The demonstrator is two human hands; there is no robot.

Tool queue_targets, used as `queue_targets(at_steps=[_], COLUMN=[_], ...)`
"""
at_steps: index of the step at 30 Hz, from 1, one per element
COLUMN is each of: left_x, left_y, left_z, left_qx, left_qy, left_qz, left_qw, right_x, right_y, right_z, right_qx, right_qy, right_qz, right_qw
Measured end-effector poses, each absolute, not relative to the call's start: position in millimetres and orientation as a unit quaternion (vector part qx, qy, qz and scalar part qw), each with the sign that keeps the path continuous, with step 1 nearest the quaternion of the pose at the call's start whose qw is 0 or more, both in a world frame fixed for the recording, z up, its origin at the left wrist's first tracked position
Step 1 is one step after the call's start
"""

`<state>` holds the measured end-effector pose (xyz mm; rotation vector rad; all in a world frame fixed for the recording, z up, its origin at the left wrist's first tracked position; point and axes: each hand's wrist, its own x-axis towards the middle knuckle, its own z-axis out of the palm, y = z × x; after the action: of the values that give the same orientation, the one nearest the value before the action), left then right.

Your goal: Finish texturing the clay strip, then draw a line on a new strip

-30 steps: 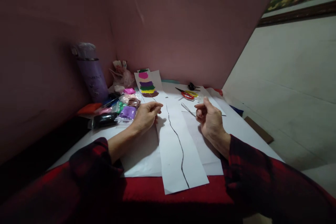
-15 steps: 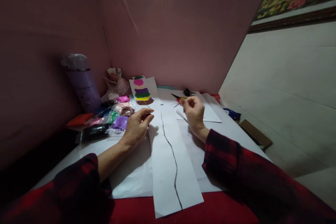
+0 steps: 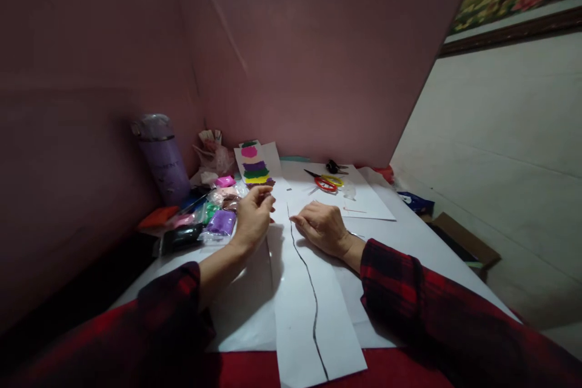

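Note:
A long white paper strip (image 3: 297,315) lies on the white-covered table, with a wavy black line (image 3: 313,297) running down it. My right hand (image 3: 321,227) is closed low over the strip's upper part, its fingertips by the line; whatever they hold, if anything, is too small to make out. Raised a little left of the strip, my left hand (image 3: 254,218) has its fingers curled and thumb near the fingertips, and I cannot make out anything between them. Behind it stands a card with coloured bands (image 3: 257,167).
Bags of coloured clay (image 3: 221,222) and a purple bottle (image 3: 164,163) are at the left. Scissors (image 3: 326,183) and black-handled keys (image 3: 334,167) lie at the back on a white sheet (image 3: 377,209). A brown box (image 3: 468,239) is beyond the right edge.
My right hand has come down and left onto the strip, uncovering the scissors. My left hand has shifted slightly right in the view, which has itself moved a little.

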<state>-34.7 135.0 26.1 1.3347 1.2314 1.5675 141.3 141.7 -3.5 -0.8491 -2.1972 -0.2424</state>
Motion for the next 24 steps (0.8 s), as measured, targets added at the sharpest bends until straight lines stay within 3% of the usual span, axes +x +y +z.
queue_targets(at_steps=[3, 9, 19, 24], left_x=[-19.5, -12.6, -8.6, -9.7], left_y=[143.3, 145.6, 140.8, 136.9], left_z=[24.0, 5.3, 0.0, 2.1], left_qx=[0.541, 0.604, 0.618, 0.604], left_qy=[0.479, 0.495, 0.43, 0.449], left_qz=[0.582, 0.552, 0.582, 0.574], left_qw=[0.372, 0.292, 0.306, 0.322], right_x=[142.1, 143.1, 121.4, 112.4], right_y=[142.7, 142.8, 148.3, 143.9], right_z=[-5.5, -4.3, -5.6, -6.0], right_qx=[-0.314, -0.29, -0.413, -0.38], right_qy=[-0.871, -0.871, -0.682, -0.728], right_qz=[-0.065, -0.001, 0.196, 0.135], right_qw=[0.371, 0.396, 0.571, 0.554])
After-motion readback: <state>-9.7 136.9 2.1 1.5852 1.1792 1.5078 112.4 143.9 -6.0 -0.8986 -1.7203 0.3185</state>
